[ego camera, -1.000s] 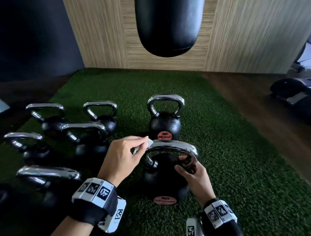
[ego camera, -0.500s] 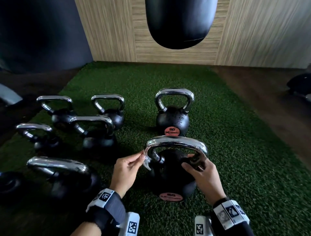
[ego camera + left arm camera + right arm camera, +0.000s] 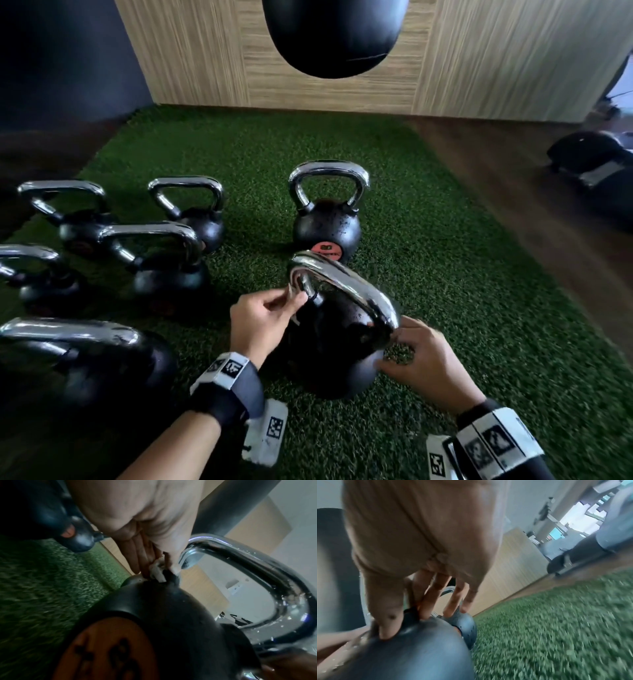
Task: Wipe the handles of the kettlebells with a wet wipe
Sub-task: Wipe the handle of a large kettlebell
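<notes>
The wet wipe (image 3: 291,303) is a small scrunched white bit pinched between the thumb and fingertips of the person's left hand (image 3: 262,323), and it's pressed right at the bottom of the left leg of the chrome handle (image 3: 346,287), where the handle meets the black ball of the near kettlebell (image 3: 335,349). In the left wrist view the wipe (image 3: 157,573) sticks out from under the fingers just against that joint, and the handle (image 3: 257,566) has little droplets on it.

On the other side of the same handle, the right hand (image 3: 421,359) has its fingers curled on the lower right end of the chrome loop, thumb down on the ball; the right wrist view shows the thumb (image 3: 387,622) pressing on the black surface and the other fingers reaching over the metal. So it's gripping the kettlebell while the left one does the rubbing. The bell looks tipped, with its handle slanting towards the right hand.

Just past the grip, farther from the person, a second kettlebell (image 3: 327,222) stands upright with an orange label. Off to the left of the wiping hand there's a cluster of five more kettlebells (image 3: 164,260), all on green turf (image 3: 462,291). A black punching bag (image 3: 334,34) hangs above the far edge, in front of a wood-panel wall (image 3: 496,58).
</notes>
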`<state>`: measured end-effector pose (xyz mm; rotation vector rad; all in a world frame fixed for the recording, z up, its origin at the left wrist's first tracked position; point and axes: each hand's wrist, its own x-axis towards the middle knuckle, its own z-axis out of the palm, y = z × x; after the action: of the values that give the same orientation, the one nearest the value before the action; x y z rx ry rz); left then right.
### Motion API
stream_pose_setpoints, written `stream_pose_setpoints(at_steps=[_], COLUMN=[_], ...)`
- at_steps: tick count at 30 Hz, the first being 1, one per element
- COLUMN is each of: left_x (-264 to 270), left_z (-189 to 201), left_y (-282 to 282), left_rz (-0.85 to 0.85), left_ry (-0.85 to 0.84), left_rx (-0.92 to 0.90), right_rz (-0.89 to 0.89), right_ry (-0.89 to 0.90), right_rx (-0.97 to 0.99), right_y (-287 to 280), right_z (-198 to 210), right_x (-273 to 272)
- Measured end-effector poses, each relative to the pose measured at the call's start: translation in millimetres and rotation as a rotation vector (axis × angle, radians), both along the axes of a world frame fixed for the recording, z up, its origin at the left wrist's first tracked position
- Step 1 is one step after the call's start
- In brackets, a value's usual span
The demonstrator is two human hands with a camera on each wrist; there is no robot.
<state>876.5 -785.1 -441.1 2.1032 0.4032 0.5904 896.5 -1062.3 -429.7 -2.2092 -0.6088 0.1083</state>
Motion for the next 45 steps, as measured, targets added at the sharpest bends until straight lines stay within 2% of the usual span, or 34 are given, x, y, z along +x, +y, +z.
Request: stream_pose_setpoints(at_steps=[3, 7, 10, 11, 13, 15, 16, 18, 21, 25, 27, 30, 32, 36, 42, 45], left_x=[25, 47, 53, 53, 50, 46, 43, 43, 49, 49, 49, 52, 57, 62, 69, 66], left_z=[15, 35, 42, 43, 40, 35, 32, 29, 38, 50, 50, 50, 55, 66, 78, 83], left_y=[-8, -21, -24, -22, -18, -14, -14, -12, -13, -19, -22, -19, -15, -8, -4, -2], left_rz=[-0.065, -0.186, -0.239, -0.247, -0.267, -0.297, -0.301, -0.296, -0.302, -0.341, -0.330, -0.378, -0.431, -0.432, -0.459, -0.478], left_ry=[0.034, 0.087, 0.142, 0.148, 0.187, 0.199, 0.203, 0.229, 0.224, 0.100, 0.067, 0.114, 0.112, 0.077, 0.165, 0.203], left_rx=[0.201, 0.333, 0.408, 0.369, 0.142, -0.068, -0.109, -0.123, -0.177, -0.321, -0.338, -0.308, -0.374, -0.545, -0.568, -0.668], right_rz=[0.091, 0.176, 0.053, 0.001, -0.040, -0.014, 0.007, 0.024, 0.022, 0.018, 0.012, 0.004, 0.001, 0.011, 0.008, 0.006], right_ry=[-0.096, -0.167, -0.163, -0.139, -0.045, 0.111, 0.175, 0.243, 0.248, 0.226, 0.215, 0.194, 0.189, 0.211, 0.220, 0.219], right_rx=[-0.072, -0.040, 0.038, 0.060, 0.036, -0.013, -0.024, -0.008, 0.020, 0.035, 0.048, 0.053, 0.050, 0.052, 0.062, 0.058], right_y=[3, 23, 36, 41, 49, 56, 59, 62, 61, 60, 60, 60, 60, 59, 59, 58], right_z=[2, -3, -6, -8, -14, -24, -29, -36, -41, -46, -50, -52, -53, -51, -47, -47], right_x=[-4, -9, 0, 4, 10, 13, 13, 14, 15, 17, 17, 17, 17, 17, 16, 16])
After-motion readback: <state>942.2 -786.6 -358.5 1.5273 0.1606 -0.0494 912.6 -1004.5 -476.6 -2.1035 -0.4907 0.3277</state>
